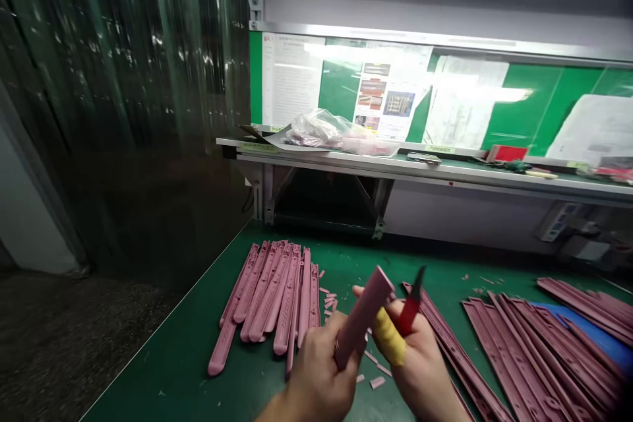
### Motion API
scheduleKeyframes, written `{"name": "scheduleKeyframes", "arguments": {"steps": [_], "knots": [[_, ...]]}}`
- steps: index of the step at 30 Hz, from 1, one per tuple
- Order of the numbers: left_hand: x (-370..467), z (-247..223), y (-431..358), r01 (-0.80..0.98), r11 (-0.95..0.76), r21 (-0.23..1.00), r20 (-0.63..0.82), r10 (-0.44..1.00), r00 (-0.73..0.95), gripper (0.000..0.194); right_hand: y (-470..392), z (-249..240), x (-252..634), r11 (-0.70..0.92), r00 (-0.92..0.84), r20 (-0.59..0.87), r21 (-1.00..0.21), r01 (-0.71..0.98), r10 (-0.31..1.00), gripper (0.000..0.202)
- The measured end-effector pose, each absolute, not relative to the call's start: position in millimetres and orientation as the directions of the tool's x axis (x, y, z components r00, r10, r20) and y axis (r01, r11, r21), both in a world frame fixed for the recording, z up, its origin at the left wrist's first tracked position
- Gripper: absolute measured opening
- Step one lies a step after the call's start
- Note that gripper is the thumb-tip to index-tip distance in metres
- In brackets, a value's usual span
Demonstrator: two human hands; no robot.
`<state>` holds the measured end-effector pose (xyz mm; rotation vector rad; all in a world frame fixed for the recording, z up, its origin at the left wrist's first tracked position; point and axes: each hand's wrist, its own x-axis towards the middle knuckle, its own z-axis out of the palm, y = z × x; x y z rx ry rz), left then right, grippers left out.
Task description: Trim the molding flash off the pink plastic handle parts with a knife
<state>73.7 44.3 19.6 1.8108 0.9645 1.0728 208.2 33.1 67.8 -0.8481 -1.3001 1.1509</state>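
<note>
- Now, across the green bench, slim pink strips fan out left and right.
- Left hand grasps the lower part of a pink piece, up over the bench between those groups.
- That piece leans rightward at the top: dusty pink, elongated, its broad face smooth and plain, edges straight.
- Right hand grips a knife, red-handled, dark blade upward, with a yellow wrap around one digit.
- Little pink scraps dot the bench below.
</note>
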Motion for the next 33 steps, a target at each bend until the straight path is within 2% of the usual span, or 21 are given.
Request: {"name": "scheduleKeyframes", "arguments": {"steps": [3,6,8,10,12,13,15,17,20,23,27,30,33], "knots": [[61,6,40,0.108,-0.252,0.962,0.176,0.868,0.464,0.043,46,45,189,0.213,-0.053,0.218,-0.974,-0.076,0.975,0.039],[34,-9,45,0.147,-0.101,0.984,0.016,0.872,0.489,0.058,67,16,179,0.146,-0.022,0.144,-0.980,0.133,0.989,0.052],[9,-12,60,0.213,-0.023,0.977,-0.063,0.920,0.388,0.062,84,0,179,0.084,-0.020,0.081,-0.942,0.325,0.996,0.052],[-17,-11,85,0.294,0.029,0.956,-0.096,0.971,0.217,0.063,100,-12,183,0.036,-0.011,0.034,-0.883,0.468,0.999,0.044],[-39,-8,116,0.388,0.049,0.920,-0.069,0.997,0.037,0.058,116,-22,182,-0.016,0.009,-0.013,-0.810,0.587,1.000,0.036],[-47,-8,131,0.428,0.051,0.902,-0.047,0.999,-0.021,0.048,123,-26,180,-0.044,0.016,-0.044,-0.775,0.631,0.999,0.033],[-55,-9,153,0.482,0.046,0.875,-0.003,0.996,-0.091,0.038,136,-32,174,-0.102,0.012,-0.130,-0.715,0.692,0.991,0.028],[-55,-11,162,0.500,0.026,0.866,0.040,0.992,-0.120,0.036,147,-33,170,-0.149,-0.009,-0.222,-0.683,0.715,0.975,0.026],[-43,-9,150,0.451,-0.024,0.892,0.090,0.988,-0.125,0.039,148,-24,174,-0.178,-0.061,-0.300,-0.704,0.688,0.952,0.027],[-20,-1,122,0.303,-0.035,0.952,0.057,0.996,-0.065,0.037,120,-6,181,-0.142,-0.144,-0.276,-0.797,0.588,0.950,0.026],[22,11,75,-0.016,0.114,0.993,-0.112,0.988,0.110,0.042,48,14,180,-0.039,-0.286,-0.162,-0.919,0.392,0.944,0.039],[35,11,35,-0.228,0.246,0.942,-0.205,0.960,0.189,0.054,-4,16,190,-0.004,-0.336,-0.080,-0.975,0.222,0.938,0.047],[21,0,-8,-0.329,0.370,0.869,-0.303,0.923,0.238,0.046,-40,12,217,-0.060,-0.340,-0.083,-0.995,0.076,0.937,0.053]]}}
